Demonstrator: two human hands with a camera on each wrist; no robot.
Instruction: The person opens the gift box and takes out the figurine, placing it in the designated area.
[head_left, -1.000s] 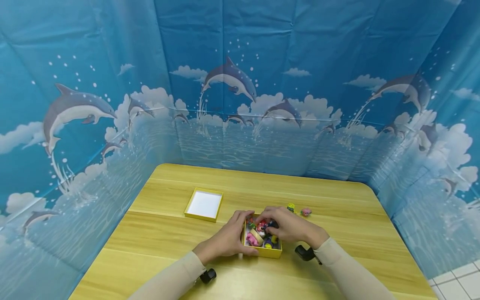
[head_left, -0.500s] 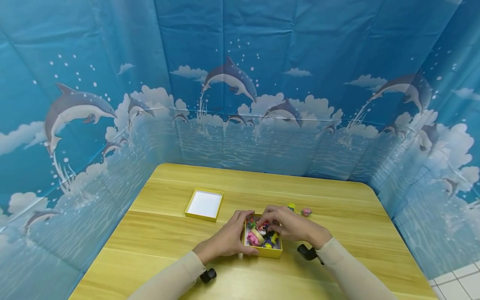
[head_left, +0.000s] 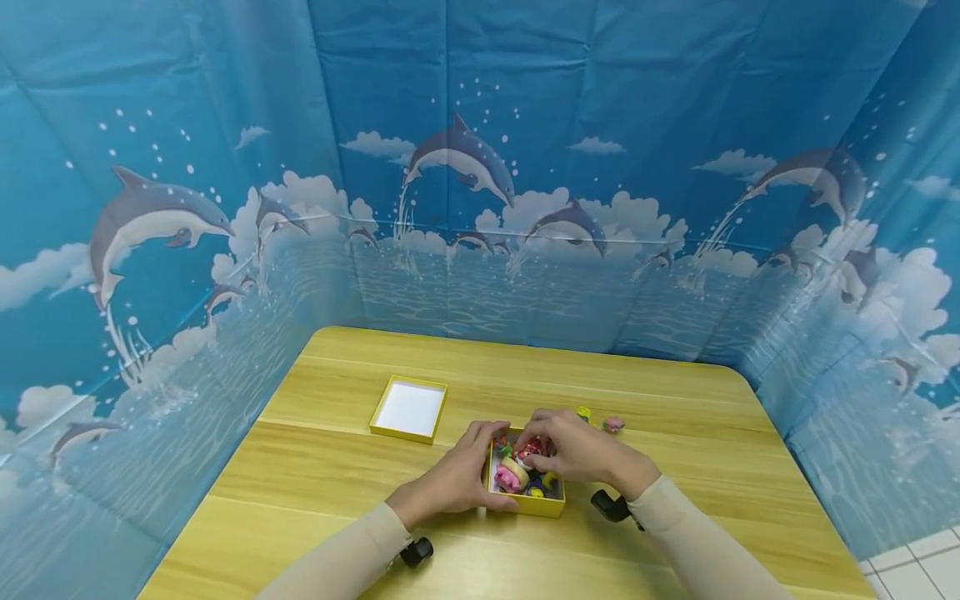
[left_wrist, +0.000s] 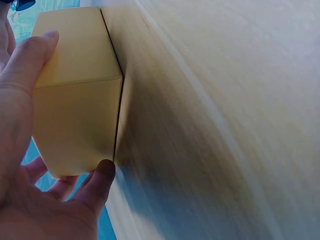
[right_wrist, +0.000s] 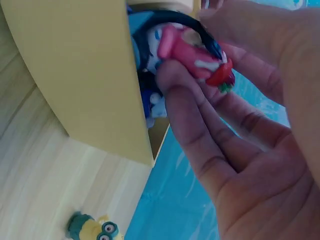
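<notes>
A yellow open-topped box [head_left: 536, 506] full of small toy figures stands near the table's middle. My left hand [head_left: 456, 477] grips its left side, the thumb along the front wall and the fingers toward the back. In the left wrist view, thumb and fingertips press the box's outer walls. My right hand [head_left: 579, 447] reaches over the box's right rim. Its thumb and fingers pinch a toy figure [right_wrist: 187, 52], pink and dark blue with a red strawberry-like part. A pink toy [head_left: 507, 477] lies at the box's front left. Other figures are partly hidden by the right hand.
The shallow yellow lid [head_left: 408, 408], white inside, lies behind and left of the box. Beyond the right hand, a yellow-and-green one-piece toy with goggle eyes [right_wrist: 95, 227] and a pink toy [head_left: 613, 425] are on the wooden table. A dolphin-print curtain [head_left: 480, 275] surrounds the table.
My right hand's fingers shift slightly among the toys, and more of the red figure shows by the fingertips. A yellow piece near the thumb sits lower. The left hand and box stay put.
</notes>
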